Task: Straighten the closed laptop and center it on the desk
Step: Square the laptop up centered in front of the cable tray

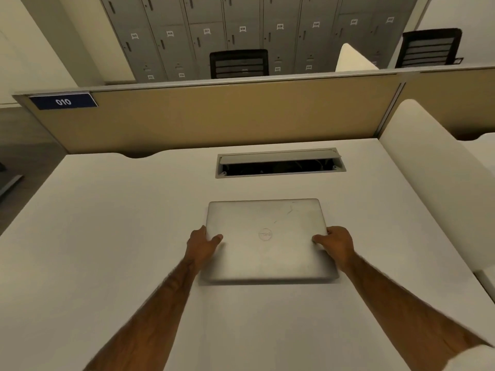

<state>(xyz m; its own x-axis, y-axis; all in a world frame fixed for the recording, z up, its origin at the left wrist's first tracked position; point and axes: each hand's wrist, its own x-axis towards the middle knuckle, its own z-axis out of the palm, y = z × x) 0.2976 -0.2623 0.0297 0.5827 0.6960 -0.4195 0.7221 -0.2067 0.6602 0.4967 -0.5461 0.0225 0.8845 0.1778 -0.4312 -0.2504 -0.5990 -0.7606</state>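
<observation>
A closed silver laptop (pixel 267 226) with a round logo on its lid lies on the white desk (pixel 107 236), a little right of the desk's middle, its edges roughly parallel to the desk's back edge. My left hand (pixel 202 245) grips the laptop's left edge, thumb on the lid. On the opposite side my right hand (pixel 336 243) holds the right edge in the same way. The near edge of the laptop looks blurred and casts a dark shadow on the desk.
An open cable hatch (pixel 280 163) is set into the desk just behind the laptop. A tan partition (pixel 214 116) with a blue "010" label (pixel 63 101) closes the back. A white divider (pixel 434 183) borders the right side. Black chairs and grey lockers stand beyond.
</observation>
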